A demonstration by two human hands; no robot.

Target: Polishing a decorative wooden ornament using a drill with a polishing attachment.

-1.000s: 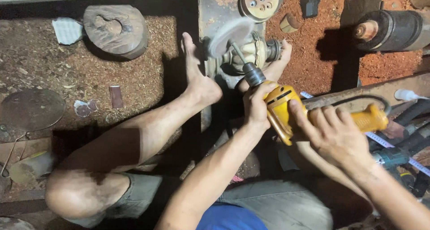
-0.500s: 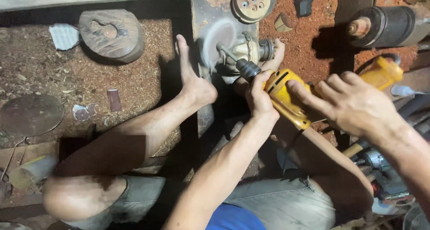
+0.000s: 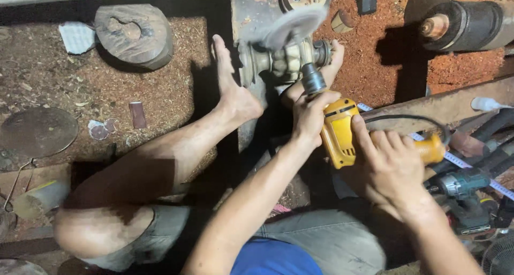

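Seen from the head: sanding in hand, left hand [image 3: 313, 114] gripping the yellow grinder [image 3: 338, 133], right hand [image 3: 391, 165] closed on its body, blurred disc [image 3: 292, 26] probably touching the carved wooden piece [image 3: 281, 61] braced between bare feet; steady pressure needed next.

floor [image 3: 96, 88]: sawdust-strewn, reddish right of the hands | left of left hand [image 3: 313, 114]: round wooden block [image 3: 134, 34], flat metal disc [image 3: 37, 131] | beyond right hand [image 3: 393, 170]: dark cylinder [image 3: 466, 24] | beside it: cordless drill [image 3: 463, 186]

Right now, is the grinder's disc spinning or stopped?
Spinning: the disc is a motion-blurred smear, while the yellow grinder body stays sharp.
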